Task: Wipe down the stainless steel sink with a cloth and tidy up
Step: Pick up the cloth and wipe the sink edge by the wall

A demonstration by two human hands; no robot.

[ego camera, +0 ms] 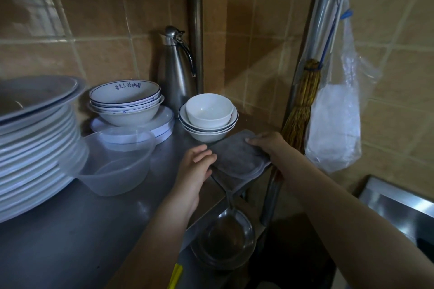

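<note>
Both hands hold the folded grey cloth at the right corner of the steel shelf.
Nearest, at 4 o'clock, the sink shows its rim, well apart from the cloth; a ladle hangs at 6 o'clock under the shelf edge. At centre, the left hand curls round the cloth's left edge and the right hand grips its right edge, thumb on top. To tidy well, lay the cloth flat and fully on the shelf, not overhanging, short of the stacked bowls just beyond at 12 o'clock.
</note>
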